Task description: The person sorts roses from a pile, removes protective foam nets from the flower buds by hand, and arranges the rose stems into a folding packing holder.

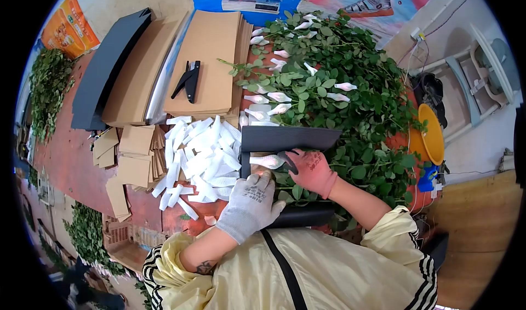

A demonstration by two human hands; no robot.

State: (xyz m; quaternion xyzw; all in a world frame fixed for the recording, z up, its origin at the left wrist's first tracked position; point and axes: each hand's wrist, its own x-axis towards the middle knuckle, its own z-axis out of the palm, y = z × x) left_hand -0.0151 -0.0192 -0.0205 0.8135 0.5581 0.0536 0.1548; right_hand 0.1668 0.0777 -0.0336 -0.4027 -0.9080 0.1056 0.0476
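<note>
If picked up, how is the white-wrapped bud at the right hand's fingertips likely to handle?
The white-wrapped bud would probably feel light, being small beside the right hand. A pink tint showing through the wrap suggests petals, so it may bruise if squeezed. Its rounded, tapering shape could let it roll.

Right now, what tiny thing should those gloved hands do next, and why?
Perhaps the coral-pink-gloved right hand should gently settle the white-netted flower bud in place beside the long black ribbed sheet: that hand is at the bud's right end, the pale-grey-gloved left hand is close by, and the sheet isn't covering the bud.
</note>
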